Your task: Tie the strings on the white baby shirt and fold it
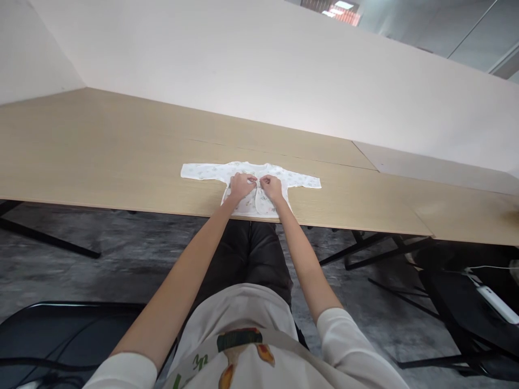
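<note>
A small white patterned shirt (265, 206) lies flat at the front edge of the wooden table, its two sleeves spread out to the sides. My left hand (241, 185) rests on the left half of its chest, fingers pinched at the front opening. Close beside it, my right hand (271, 187) pinches the cloth on the other side of the opening. The fingertips of both hands nearly meet near the shirt's middle, below the neckline. What exactly lies between the fingertips is too small to make out.
The wooden table (121, 146) runs left and right, with a white partition (243, 65) behind it. A black chair (68, 335) stands at the lower left. Another dark chair (450, 302) at the right holds a white power strip (498, 303).
</note>
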Demonstrator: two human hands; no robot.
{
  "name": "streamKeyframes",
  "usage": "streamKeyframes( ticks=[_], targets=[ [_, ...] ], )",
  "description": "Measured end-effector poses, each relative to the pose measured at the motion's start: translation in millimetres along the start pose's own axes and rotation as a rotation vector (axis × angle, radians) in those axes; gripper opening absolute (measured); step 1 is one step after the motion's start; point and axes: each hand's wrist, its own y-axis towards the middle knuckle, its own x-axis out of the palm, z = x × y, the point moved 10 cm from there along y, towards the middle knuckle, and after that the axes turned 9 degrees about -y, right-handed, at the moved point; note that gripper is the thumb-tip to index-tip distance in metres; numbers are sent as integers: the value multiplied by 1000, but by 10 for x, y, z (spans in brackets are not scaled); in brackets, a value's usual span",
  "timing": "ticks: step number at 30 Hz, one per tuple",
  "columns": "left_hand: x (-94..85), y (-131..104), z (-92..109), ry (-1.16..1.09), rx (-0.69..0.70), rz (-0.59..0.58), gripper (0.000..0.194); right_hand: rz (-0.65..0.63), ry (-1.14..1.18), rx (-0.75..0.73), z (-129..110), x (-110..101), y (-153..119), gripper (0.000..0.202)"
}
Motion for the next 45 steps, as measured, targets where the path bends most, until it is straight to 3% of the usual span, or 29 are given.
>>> streamKeyframes(
  ticks=[9,16,23,29,35,45],
  targets=[
    [12,-28,8,117,-81,-27,26,-40,-274,-114,-191,17,-61,30],
    [-29,-79,84,180,-50,-131,30,-139,-175,-87,-203,-11,-121,32],
    [77,-216,177,33,68,-297,33,-91,-119,-25,-231,-75,-421,20],
    [87,-308,204,-50,142,-215,27,-62,75,43,-70,-117,-484,28],
    [95,-348,263,-89,217,-234,24,-2,161,60,-32,-205,-523,36],
    [66,-339,244,-198,195,-230,23,4,300,115,13,-187,-550,34]
  ],
)
